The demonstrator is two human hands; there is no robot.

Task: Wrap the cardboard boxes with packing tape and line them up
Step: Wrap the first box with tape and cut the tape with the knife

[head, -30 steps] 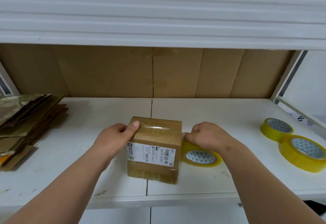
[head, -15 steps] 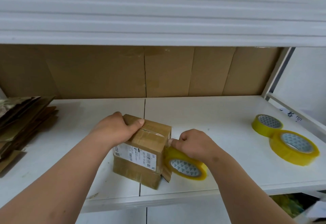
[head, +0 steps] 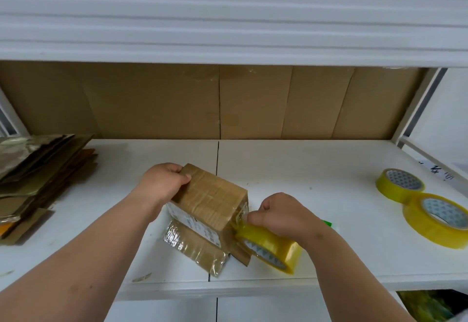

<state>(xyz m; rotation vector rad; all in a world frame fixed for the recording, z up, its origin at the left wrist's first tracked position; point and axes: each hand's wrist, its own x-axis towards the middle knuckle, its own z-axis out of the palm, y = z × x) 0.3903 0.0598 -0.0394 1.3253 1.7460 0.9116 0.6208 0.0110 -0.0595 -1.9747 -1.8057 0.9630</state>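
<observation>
Head view first — what are the fingers doing?

— Left hand (head: pixel 162 186) has its fingers curled over the far top edge of the cardboard box (head: pixel 210 200), thumb on the top face. Right hand (head: pixel 279 216) clenches the yellow tape roll (head: pixel 272 248), fingertips pinching where the clear tape meets the box's right side.

— And the box itself?

— Turned at an angle near the front edge of the white shelf (head: pixel 304 164), a printed label on its near face, glossy tape low down.

— Around it?

— Two more yellow rolls, the smaller roll (head: pixel 400 186) touching the larger roll (head: pixel 438 220), at the right. Flattened cardboard (head: pixel 38 177) stacked at the left. Brown cardboard panels (head: pixel 202 101) line the back, another shelf board above.

— Arms?

— Both forearms reach in bare from below, converging on the box.
</observation>
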